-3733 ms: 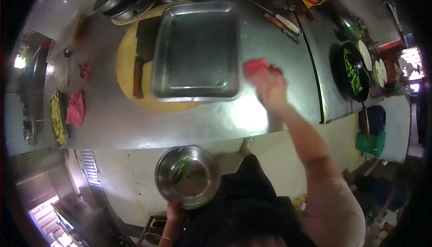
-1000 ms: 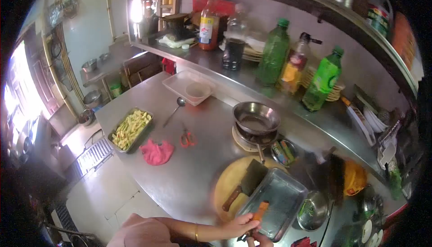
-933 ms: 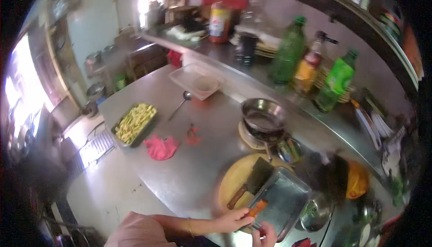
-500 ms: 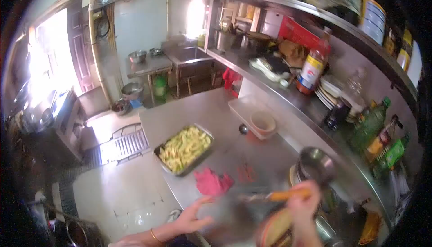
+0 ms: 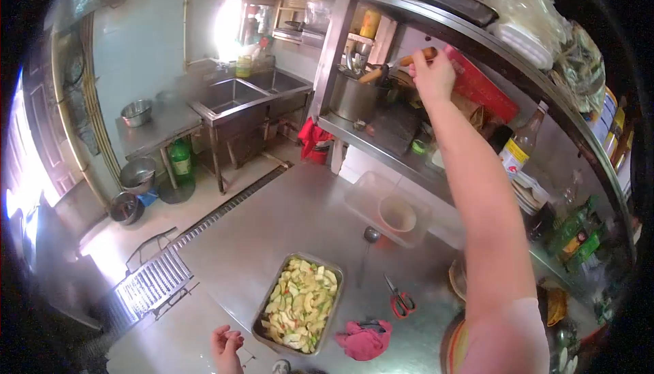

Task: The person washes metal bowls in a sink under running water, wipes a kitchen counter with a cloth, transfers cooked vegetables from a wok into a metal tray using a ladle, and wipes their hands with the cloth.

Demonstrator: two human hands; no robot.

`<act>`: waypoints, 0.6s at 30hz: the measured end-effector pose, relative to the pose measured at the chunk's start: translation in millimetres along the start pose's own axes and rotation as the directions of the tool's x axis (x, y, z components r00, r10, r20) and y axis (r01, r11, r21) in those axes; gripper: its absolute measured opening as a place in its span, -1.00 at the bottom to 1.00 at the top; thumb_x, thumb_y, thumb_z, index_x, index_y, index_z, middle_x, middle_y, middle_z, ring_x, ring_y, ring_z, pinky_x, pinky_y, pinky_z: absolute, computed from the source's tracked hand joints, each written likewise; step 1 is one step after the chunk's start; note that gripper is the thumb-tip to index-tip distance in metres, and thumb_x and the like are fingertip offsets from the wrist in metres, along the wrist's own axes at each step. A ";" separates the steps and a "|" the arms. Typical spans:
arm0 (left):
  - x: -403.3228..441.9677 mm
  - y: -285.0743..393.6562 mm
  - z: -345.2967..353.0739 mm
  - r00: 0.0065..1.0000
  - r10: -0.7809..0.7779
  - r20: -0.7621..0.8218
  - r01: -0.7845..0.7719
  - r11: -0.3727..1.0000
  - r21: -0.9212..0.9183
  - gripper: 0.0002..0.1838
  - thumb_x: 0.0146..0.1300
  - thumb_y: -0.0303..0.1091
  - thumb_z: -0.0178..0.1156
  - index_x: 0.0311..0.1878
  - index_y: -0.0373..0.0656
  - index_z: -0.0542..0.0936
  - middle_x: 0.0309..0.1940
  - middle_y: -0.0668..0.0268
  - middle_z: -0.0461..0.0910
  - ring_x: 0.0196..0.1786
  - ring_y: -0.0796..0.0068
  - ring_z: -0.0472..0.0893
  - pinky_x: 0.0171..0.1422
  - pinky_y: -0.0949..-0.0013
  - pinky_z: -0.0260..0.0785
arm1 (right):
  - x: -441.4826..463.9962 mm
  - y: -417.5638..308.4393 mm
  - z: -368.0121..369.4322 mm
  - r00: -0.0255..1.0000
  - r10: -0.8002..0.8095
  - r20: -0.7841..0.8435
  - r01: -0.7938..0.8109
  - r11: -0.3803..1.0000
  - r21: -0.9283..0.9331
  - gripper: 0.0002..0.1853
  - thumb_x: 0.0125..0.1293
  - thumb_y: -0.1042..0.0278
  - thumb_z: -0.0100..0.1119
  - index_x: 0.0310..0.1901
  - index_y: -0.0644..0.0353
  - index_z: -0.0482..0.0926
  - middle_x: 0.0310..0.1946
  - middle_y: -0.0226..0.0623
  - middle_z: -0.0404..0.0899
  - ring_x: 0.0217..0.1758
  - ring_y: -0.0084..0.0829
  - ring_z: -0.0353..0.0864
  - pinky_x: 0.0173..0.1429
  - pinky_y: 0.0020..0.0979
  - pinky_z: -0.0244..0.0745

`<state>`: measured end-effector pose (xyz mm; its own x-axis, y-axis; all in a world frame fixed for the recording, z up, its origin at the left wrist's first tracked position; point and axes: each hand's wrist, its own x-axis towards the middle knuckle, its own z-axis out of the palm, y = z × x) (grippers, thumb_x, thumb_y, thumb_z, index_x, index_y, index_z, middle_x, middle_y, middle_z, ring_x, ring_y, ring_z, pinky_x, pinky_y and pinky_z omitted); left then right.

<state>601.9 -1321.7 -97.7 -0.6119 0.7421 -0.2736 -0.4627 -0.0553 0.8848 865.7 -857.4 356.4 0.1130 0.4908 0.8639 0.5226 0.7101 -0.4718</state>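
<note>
My right hand is raised to the shelf, its fingers closed on the wooden handle of a tool. The tool is held beside and above a metal pot containing several utensils; its far end is hard to make out. Low at the front, my left hand hangs with loosely curled fingers and nothing in it. To its right, a metal tray of sliced pale-green vegetable sits on the steel table. Beside the tray lie a pink cloth and red-handled scissors.
A ladle lies by a clear plastic tray holding a bowl. Bottles, including a labelled one, and plates stand along the shelf. Part of a round board shows under my right arm. Beyond the table is a sink.
The view has swung left and upward. My right hand has carried the orange-handled tool from over the table to the shelf. My left hand has drawn back to the table's front edge.
</note>
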 end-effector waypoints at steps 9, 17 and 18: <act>37.7 17.0 8.0 0.989 -0.141 0.051 0.139 0.989 0.052 -0.73 0.26 -0.44 0.19 0.01 -0.19 0.46 -0.25 0.30 0.57 -0.23 0.49 0.56 -0.06 0.40 0.45 | -13.7 9.5 19.5 0.862 0.427 0.273 -0.395 0.904 -0.166 -0.53 0.27 -0.15 0.08 -0.16 0.18 0.51 -0.51 -0.34 0.51 -0.65 -0.54 0.41 -0.60 -0.45 0.32; 62.0 33.9 52.0 0.938 -0.122 0.325 0.099 0.991 0.089 -0.69 0.29 -0.44 0.18 0.08 -0.24 0.45 -0.16 0.26 0.56 -0.13 0.46 0.55 0.02 0.37 0.45 | -182.2 -21.6 -128.5 0.970 0.159 0.184 -0.165 0.986 0.013 -0.47 0.38 0.28 0.07 0.32 0.23 0.20 -0.42 -0.39 0.51 -0.53 -0.67 0.38 -0.45 -0.61 0.31; 58.7 32.1 59.7 0.930 -0.136 0.340 0.092 0.986 0.143 -0.71 0.30 -0.43 0.17 0.06 -0.23 0.45 -0.18 0.26 0.56 -0.15 0.46 0.54 0.00 0.36 0.45 | -220.4 -19.2 -155.2 0.979 0.103 0.175 -0.103 0.995 -0.008 -0.48 0.34 0.35 0.12 0.28 0.25 0.24 -0.44 -0.39 0.52 -0.49 -0.63 0.43 -0.38 -0.57 0.37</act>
<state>589.4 -1240.0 -62.8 -0.2882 0.9253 -0.2466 -0.4208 0.1089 0.9006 961.9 -1057.5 202.4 0.0161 0.6418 0.7667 0.5150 0.6519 -0.5566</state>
